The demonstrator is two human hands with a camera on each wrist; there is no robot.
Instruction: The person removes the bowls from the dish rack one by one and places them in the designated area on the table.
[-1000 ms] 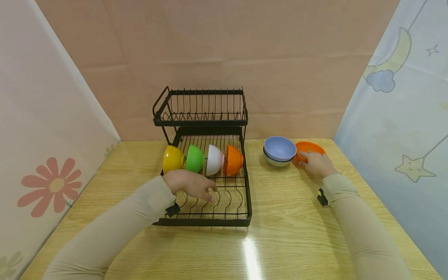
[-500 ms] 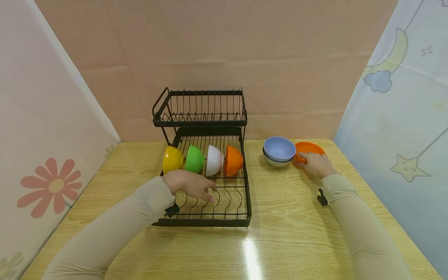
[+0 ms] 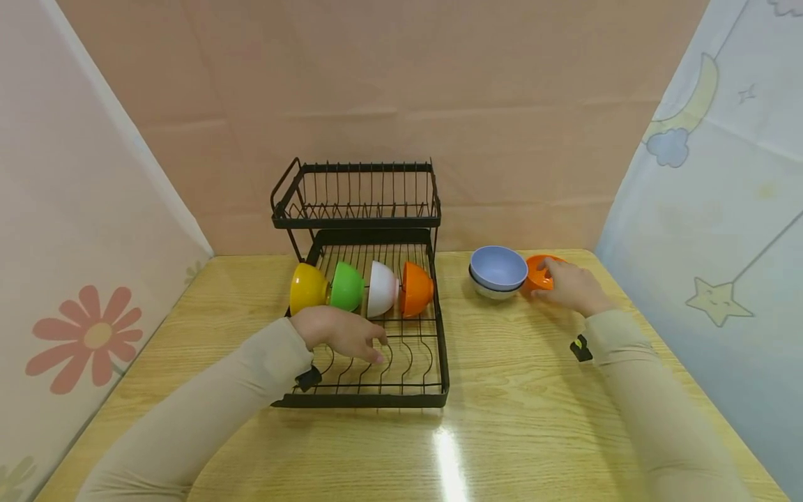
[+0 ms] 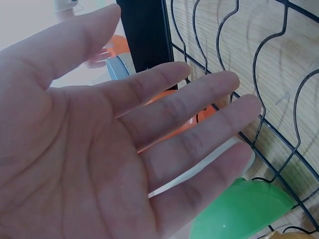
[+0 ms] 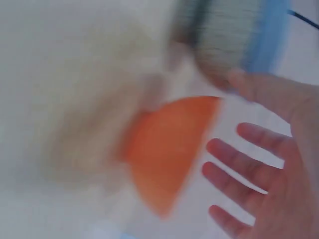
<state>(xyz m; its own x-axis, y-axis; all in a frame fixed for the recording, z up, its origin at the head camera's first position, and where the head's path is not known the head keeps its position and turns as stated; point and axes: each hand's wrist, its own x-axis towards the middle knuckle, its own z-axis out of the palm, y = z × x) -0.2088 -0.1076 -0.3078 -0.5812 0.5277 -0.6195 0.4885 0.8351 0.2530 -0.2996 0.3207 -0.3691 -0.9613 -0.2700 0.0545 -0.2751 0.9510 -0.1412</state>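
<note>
My left hand (image 3: 341, 331) hovers palm down over the front of the black dish rack (image 3: 370, 401). Its fingers are spread and hold nothing in the left wrist view. Behind it, yellow (image 3: 307, 287), green (image 3: 347, 286), white (image 3: 381, 289) and orange (image 3: 417, 289) bowls stand on their sides in a row on the lower tier. At the right, my right hand (image 3: 572, 287) is just above a loose orange bowl (image 3: 538, 275), partly hiding it. The right wrist view is blurred, but shows spread fingers apart from that orange bowl (image 5: 169, 149).
Left of the loose orange bowl stands a stack with a blue bowl (image 3: 498, 267) on top and a pale bowl (image 3: 495, 291) below. The rack's upper tier (image 3: 357, 223) rises at the back. Printed cloths border the wooden table (image 3: 502, 418).
My right hand has risen off the orange bowl and shifted slightly right, its fingers opening. The left hand stays where it was, and the head view has turned a little to the right.
</note>
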